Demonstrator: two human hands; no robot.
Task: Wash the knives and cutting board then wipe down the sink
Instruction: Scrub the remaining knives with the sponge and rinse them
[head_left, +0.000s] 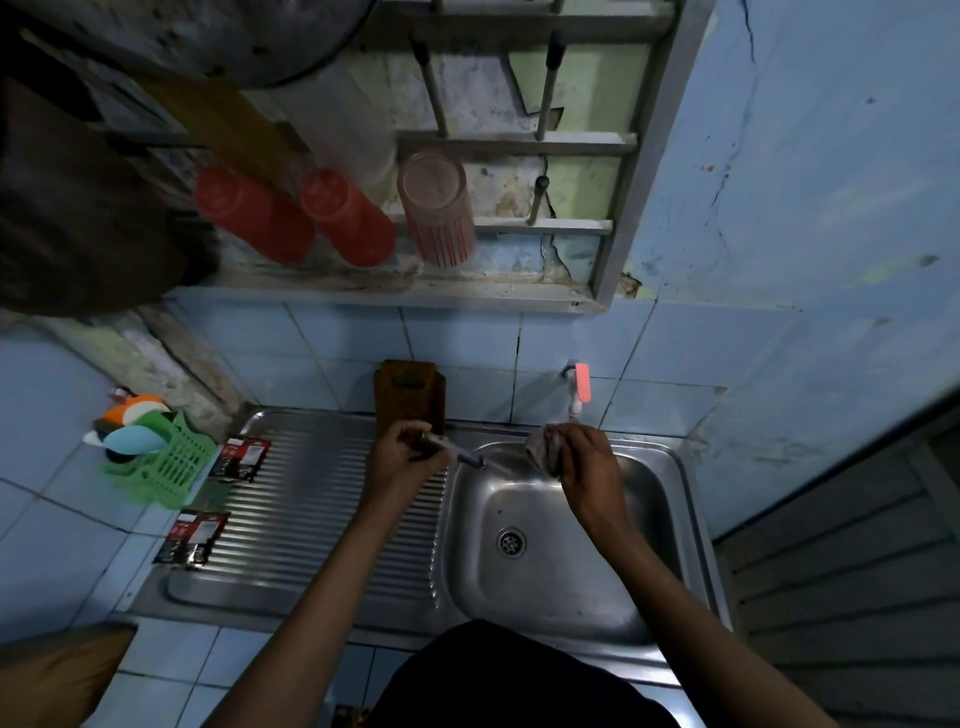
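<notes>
Steel knife (457, 453) pointing right, horizontal.

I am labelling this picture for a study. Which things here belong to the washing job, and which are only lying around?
Belong to the job:
knife in the left hand
cloth in the right hand
cutting board against the wall
sink
tap

Only lying around:
green basket
sachets
red cups on the rack

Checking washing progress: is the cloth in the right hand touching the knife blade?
Apart. The head view shows basin steel between the cloth held by the right hand and the knife gripped by the left hand.
</notes>
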